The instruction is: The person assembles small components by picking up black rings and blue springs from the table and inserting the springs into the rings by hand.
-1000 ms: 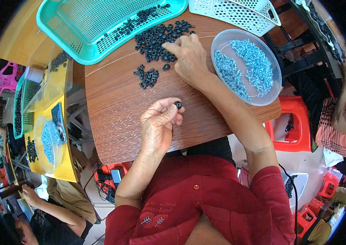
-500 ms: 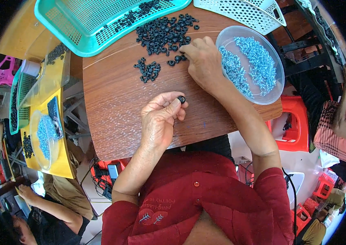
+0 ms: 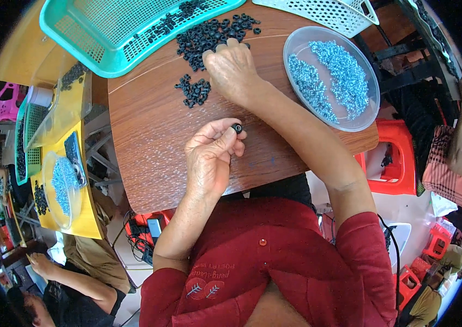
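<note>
My left hand (image 3: 208, 158) is raised over the near part of the table, pinching a small black ring-shaped piece (image 3: 237, 128) between thumb and fingers. The hole in the piece faces up. My right hand (image 3: 232, 71) is at the near edge of a large pile of similar black pieces (image 3: 201, 41). Its fingers are curled downward and closed; the fingertips, and anything in them, are hidden beneath the hand. A smaller heap of little black pieces (image 3: 194, 91) lies left of the right hand, nearer to me.
A teal mesh basket (image 3: 112, 68) with black pieces stands at the far left, a white perforated basket (image 3: 318, 16) at the far right. A clear round tub (image 3: 345, 128) holds small blue pieces (image 3: 345, 76). Left, a co-worker (image 3: 78, 286) sits by a yellow table (image 3: 92, 180). A red stool (image 3: 400, 158) stands right.
My right hand has moved left, from beside the tub to the black pieces' near edge. My left hand still pinches its black piece, barely shifted. The whole view has shifted slightly.
</note>
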Tool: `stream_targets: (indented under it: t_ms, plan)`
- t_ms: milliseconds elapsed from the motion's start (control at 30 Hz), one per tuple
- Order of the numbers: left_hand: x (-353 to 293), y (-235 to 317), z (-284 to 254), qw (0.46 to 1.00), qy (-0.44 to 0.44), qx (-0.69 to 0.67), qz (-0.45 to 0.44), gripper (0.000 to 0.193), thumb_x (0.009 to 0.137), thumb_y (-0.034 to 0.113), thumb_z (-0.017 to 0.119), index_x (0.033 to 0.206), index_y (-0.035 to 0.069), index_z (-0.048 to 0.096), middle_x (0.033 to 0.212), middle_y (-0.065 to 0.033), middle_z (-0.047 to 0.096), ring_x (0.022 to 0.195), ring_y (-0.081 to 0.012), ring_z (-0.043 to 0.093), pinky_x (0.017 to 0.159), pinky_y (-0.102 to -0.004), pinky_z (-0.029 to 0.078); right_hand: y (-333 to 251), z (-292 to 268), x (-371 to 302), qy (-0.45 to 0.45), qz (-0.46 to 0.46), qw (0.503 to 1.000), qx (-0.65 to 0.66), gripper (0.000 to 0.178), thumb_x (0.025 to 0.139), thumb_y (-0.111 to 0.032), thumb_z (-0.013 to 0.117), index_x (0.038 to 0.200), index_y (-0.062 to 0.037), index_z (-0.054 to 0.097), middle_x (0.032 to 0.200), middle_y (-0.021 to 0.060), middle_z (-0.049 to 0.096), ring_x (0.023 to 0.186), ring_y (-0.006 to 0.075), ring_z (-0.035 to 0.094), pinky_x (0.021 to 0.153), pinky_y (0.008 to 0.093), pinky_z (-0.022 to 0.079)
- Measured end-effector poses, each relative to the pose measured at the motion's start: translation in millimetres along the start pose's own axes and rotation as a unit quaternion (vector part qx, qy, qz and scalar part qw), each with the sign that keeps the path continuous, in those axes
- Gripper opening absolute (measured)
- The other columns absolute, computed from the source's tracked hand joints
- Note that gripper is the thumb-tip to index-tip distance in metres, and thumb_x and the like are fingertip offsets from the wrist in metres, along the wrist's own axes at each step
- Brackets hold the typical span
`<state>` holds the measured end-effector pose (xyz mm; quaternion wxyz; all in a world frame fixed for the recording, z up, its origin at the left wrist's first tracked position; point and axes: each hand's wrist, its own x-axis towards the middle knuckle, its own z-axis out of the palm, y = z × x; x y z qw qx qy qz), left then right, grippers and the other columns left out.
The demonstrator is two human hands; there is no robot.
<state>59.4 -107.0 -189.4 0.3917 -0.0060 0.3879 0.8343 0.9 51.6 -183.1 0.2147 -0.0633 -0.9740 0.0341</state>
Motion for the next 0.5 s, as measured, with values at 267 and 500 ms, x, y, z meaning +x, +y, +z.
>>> stream_targets:
  t_ms: [267, 500]
  plan:
    - [0.7, 0.6, 0.2, 1.0, -0.009, 0.001, -0.001, 0.02, 0.084, 0.005, 0.063, 0.101, -0.006, 0.06, 0.085, -0.0151, 0.064, 0.068, -0.0171, 0.058, 0.061, -0.0264, 0.046, 21.4, -37.4, -53.0, 0.072, 0.033, 0.972, 0.221, 0.008, 0.073, -0.007, 0.065, 0.081, -0.0069, 0.068, 0.081, 0.0076, 0.063, 0.076, 0.0214, 0.056, 0.067, 0.033, 0.046]
    - [-4.0, -4.0, 5.2, 0.999, -0.053, 0.006, -0.001, 0.021, 0.084, 0.006, 0.063, 0.102, -0.006, 0.059, 0.088, -0.0156, 0.064, 0.073, -0.0187, 0.059, 0.063, -0.0279, 0.047, 18.0, -77.0, -108.5, -0.018, 0.214, 0.76, 0.613, 0.011, 0.082, -0.016, 0.064, 0.087, -0.0084, 0.071, 0.085, 0.0049, 0.069, 0.076, 0.0204, 0.062, 0.069, 0.0341, 0.048]
